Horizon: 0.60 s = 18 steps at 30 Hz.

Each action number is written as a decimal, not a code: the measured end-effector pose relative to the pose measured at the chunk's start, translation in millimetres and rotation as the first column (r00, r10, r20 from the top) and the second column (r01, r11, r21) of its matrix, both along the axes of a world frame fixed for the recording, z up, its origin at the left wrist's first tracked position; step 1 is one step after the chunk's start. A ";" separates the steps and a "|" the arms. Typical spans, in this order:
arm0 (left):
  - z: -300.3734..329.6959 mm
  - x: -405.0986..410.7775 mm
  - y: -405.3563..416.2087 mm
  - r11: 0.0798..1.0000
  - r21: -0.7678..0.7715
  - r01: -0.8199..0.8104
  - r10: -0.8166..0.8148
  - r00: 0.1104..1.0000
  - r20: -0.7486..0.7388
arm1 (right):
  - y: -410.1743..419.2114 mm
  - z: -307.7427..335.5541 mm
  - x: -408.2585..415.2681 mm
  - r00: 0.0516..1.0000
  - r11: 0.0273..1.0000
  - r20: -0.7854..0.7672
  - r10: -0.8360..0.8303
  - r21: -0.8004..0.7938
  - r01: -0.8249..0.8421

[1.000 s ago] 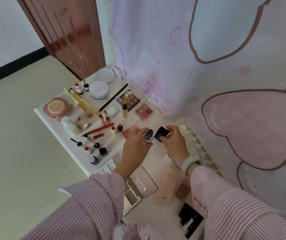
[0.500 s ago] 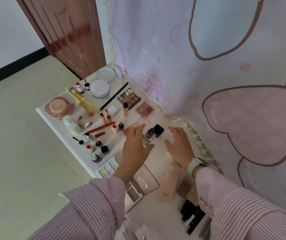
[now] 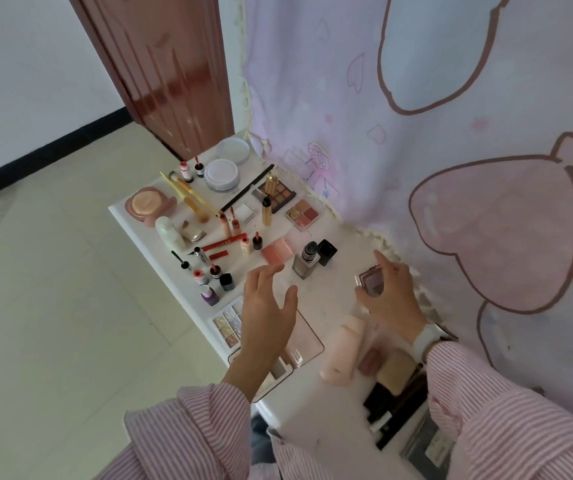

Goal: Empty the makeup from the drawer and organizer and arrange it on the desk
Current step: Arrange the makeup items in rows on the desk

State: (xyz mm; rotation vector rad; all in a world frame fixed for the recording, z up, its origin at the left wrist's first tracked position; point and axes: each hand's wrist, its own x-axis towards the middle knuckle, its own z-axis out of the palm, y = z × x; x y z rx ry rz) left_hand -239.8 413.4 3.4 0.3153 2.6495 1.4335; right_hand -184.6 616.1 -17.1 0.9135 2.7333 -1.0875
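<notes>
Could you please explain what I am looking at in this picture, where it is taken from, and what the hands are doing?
This is no machine: a person wears a camera on the head, looking down at their own two hands. They stand at a white desk covered with makeup, such as eyeshadow palettes, lip tubes and nail polish bottles. The left hand hovers open above the desk, holding nothing. The right hand pinches a small mauve compact. Just beyond the hands stand a foundation bottle and its black cap, side by side.
</notes>
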 end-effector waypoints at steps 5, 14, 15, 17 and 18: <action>26.9 27.9 3.9 0.965 0.256 -0.058 -0.069 0.886 0.458 | -26.3 39.7 28.3 0.918 0.979 -0.384 -0.096 -0.201 0.018; 38.1 95.5 5.0 0.581 0.616 -0.531 -0.416 0.457 0.786 | -73.1 57.0 93.1 0.856 0.970 -0.466 0.224 0.021 -0.242; 37.8 99.7 2.7 0.567 0.611 -0.552 -0.406 0.458 0.791 | -73.9 59.1 96.9 0.847 0.955 -0.443 0.295 0.102 -0.279; 39.9 106.5 -1.2 0.530 0.601 -0.599 -0.390 0.457 0.799 | -75.9 63.6 102.7 0.810 0.902 -0.400 0.429 0.243 -0.358; 41.1 109.3 -2.8 0.514 0.595 -0.618 -0.378 0.460 0.804 | -77.3 65.5 105.4 0.795 0.881 -0.384 0.470 0.256 -0.397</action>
